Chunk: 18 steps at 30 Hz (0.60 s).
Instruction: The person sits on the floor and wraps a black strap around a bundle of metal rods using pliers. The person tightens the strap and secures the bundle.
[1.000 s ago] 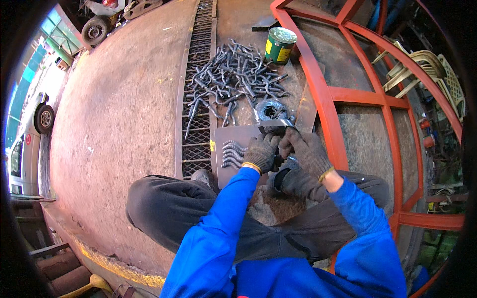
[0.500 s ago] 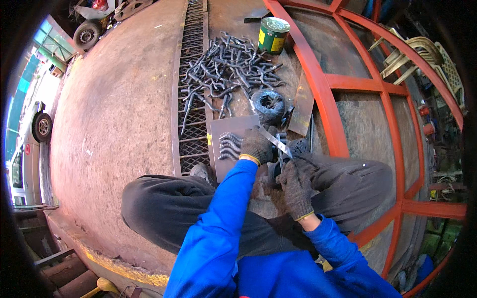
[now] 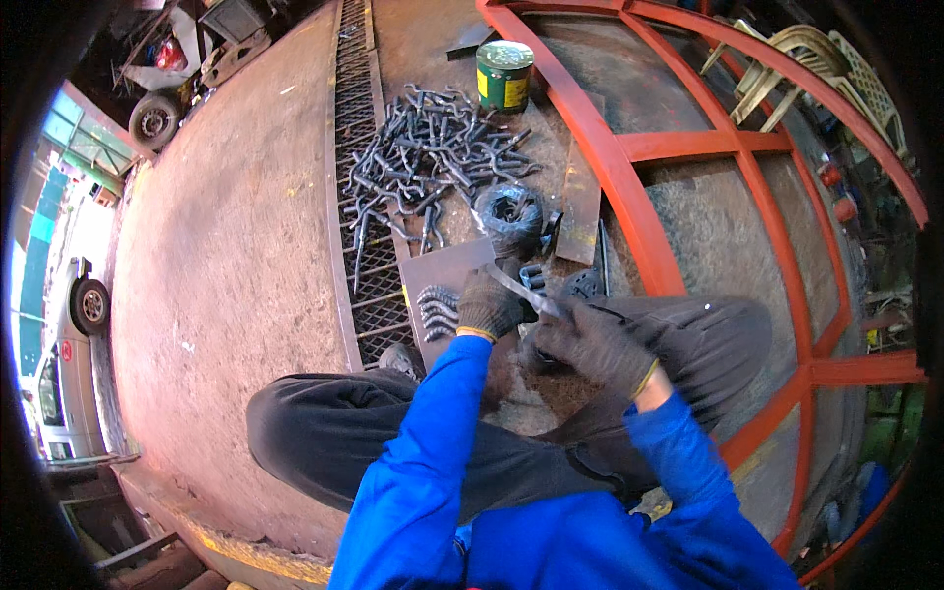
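Note:
My left hand [image 3: 490, 303], in a dark knitted glove, is closed beside a pale flat strip [image 3: 521, 289], one end of which meets its fingers. Toward the strip's other end, my gloved right hand [image 3: 602, 346] is closed too, its fingers smeared by motion. Between and beyond the hands, short dark rod ends [image 3: 532, 275] show in part. Several wavy bent metal rods [image 3: 439, 313] lie side by side on a flat grey plate [image 3: 447, 264], just left of my left hand. Whatever else sits within my fingers is hidden.
Beyond the plate lie a plastic-wrapped coil [image 3: 510, 218] and a heap of bent rods [image 3: 428, 157], partly over a floor grating [image 3: 356, 88]. A green can [image 3: 504, 79] stands behind. A red metal frame [image 3: 639, 231] runs along the right, with pale plastic chairs [image 3: 796, 59] past it.
My right hand has risen and turned, bringing its fingers up to the strip's end. The left hand stays near the plate. The whole view has shifted slightly.

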### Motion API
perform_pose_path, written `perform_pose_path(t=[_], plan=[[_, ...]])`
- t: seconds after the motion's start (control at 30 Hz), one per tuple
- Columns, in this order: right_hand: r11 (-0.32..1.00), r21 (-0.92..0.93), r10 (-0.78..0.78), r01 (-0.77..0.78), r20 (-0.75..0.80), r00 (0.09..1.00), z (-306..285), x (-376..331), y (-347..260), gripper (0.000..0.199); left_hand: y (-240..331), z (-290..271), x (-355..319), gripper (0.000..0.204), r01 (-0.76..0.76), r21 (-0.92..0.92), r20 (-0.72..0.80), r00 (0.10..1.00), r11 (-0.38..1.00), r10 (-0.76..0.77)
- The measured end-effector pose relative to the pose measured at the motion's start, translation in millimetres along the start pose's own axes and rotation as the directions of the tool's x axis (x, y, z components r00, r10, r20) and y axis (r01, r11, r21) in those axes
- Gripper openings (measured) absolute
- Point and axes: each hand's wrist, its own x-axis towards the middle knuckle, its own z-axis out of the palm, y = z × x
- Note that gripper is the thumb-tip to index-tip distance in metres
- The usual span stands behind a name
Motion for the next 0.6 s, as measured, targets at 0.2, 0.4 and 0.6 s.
perform_pose_path(t=[0.2, 0.4, 0.6], plan=[[0.891, 0.454, 0.175, -0.024, -0.293, 0.940, -60.7, 73.1, -25.4, 0.058, 8.5, -24.5, -4.8, 0.072, 0.053, -0.033, 0.061, 0.997, 0.998, -0.051], [0.771, 0.482, 0.464, -0.416, 0.021, 0.885, -11.2, 164.0, 90.8, 0.042, 29.3, -23.8, 5.0, 0.085, 0.046, 0.172, 0.219, 0.972, 0.984, -0.084], [0.624, 0.656, 0.361, -0.424, 0.239, 0.901, 47.1, 188.6, 150.0, 0.029, 49.0, -42.2, 14.3, 0.091, -0.005, 0.287, 0.229, 0.971, 0.958, -0.064]])
